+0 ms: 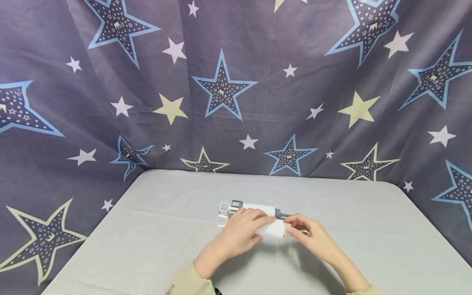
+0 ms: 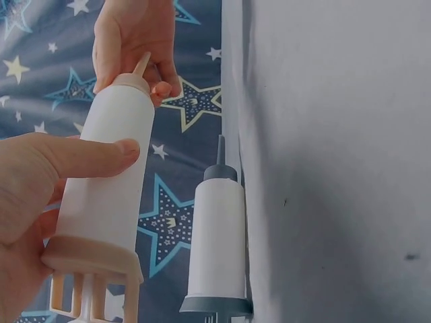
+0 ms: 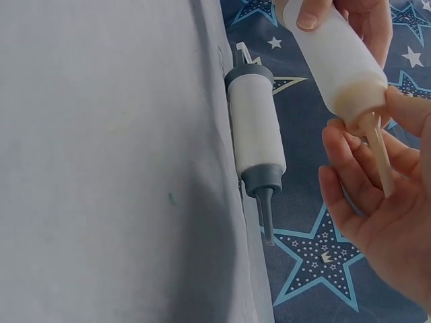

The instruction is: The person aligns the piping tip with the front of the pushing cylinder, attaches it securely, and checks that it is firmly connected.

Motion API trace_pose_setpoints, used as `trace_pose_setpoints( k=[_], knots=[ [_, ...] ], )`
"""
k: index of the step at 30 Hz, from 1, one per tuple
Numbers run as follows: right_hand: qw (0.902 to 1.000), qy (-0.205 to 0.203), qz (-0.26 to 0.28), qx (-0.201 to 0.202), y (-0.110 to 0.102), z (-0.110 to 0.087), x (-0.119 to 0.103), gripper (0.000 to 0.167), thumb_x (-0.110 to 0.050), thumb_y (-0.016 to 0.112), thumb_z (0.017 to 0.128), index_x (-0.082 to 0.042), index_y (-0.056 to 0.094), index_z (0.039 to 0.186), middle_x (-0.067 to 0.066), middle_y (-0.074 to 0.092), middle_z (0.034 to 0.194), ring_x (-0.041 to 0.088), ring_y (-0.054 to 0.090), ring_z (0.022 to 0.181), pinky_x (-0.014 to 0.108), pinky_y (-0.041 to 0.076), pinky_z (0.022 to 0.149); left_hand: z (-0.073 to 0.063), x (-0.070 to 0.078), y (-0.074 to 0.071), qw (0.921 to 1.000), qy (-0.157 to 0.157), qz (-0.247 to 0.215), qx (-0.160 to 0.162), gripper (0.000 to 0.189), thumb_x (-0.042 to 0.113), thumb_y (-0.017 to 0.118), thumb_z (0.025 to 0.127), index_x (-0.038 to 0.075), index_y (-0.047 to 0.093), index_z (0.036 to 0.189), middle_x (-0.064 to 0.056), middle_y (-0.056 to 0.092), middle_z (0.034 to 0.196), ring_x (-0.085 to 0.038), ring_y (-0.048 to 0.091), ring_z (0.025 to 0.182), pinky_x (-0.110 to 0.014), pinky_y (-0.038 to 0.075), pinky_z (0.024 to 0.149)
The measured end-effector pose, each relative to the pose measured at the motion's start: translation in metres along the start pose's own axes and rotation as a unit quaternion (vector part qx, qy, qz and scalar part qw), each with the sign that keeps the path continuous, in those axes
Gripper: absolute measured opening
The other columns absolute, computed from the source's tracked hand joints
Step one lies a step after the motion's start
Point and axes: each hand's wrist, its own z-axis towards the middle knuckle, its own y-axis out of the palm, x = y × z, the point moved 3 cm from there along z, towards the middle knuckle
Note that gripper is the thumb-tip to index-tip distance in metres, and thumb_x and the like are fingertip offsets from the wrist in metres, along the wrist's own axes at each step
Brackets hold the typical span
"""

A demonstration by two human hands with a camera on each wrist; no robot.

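My left hand (image 1: pixel 239 230) grips a white-barrelled syringe-style dispenser (image 2: pixel 108 202) with beige end caps, its thumb lying across the barrel. At the nozzle end, my right hand (image 1: pixel 314 237) pinches the beige cap (image 3: pixel 357 101) between thumb and fingers. The beige nozzle (image 3: pixel 380 158) points toward the right palm. Just beyond, a second syringe-style dispenser (image 1: pixel 262 209) with grey caps lies on the table, its grey nozzle (image 3: pixel 266 215) pointing right in the head view. White pull loops (image 1: pixel 223 213) show past the left hand, which hides part of both handles.
Pale grey cloth covers the table (image 1: pixel 166 237). Behind and at the sides hangs a dark curtain (image 1: pixel 265 98) printed with stars, meeting the table's back edge. Both forearms come in from the front edge.
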Motion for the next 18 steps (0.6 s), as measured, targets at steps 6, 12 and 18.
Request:
trace_pose_setpoints(
  k=[6, 12, 18],
  knots=[
    [0.9999, -0.005, 0.011, -0.010, 0.0021, 0.0010, 0.0022, 0.016, -0.022, 0.053, 0.092, -0.013, 0.060, 0.102, -0.003, 0.065, 0.080, 0.010, 0.063, 0.071, 0.027, 0.050, 0.065, -0.0014, 0.0007, 0.0003, 1.0000, 0.003, 0.004, 0.003, 0.056, 0.022, 0.073, 0.071, 0.027, 0.055, 0.124, 0.009, 0.058, 0.110, -0.010, 0.054, 0.101, -0.030, 0.041, 0.087],
    [0.9999, -0.005, 0.001, -0.016, 0.0048, -0.0006, 0.0032, 0.016, -0.023, 0.050, 0.093, -0.015, 0.060, 0.102, -0.005, 0.062, 0.073, 0.018, 0.062, 0.064, 0.023, 0.047, 0.062, -0.0033, 0.0002, 0.0028, 1.0000, 0.005, 0.000, 0.001, 0.056, 0.024, 0.074, 0.071, 0.026, 0.056, 0.123, 0.009, 0.059, 0.110, -0.009, 0.054, 0.101, -0.028, 0.041, 0.090],
    [0.9998, -0.012, -0.001, -0.013, 0.0051, 0.0008, 0.0013, 0.017, -0.022, 0.052, 0.092, -0.015, 0.058, 0.106, 0.004, 0.064, 0.076, 0.018, 0.063, 0.066, 0.024, 0.049, 0.063, -0.0035, -0.0028, 0.0025, 1.0000, 0.000, -0.002, 0.003, 0.056, 0.025, 0.074, 0.071, 0.026, 0.056, 0.123, 0.009, 0.059, 0.110, -0.009, 0.054, 0.101, -0.029, 0.041, 0.089]
  ],
)
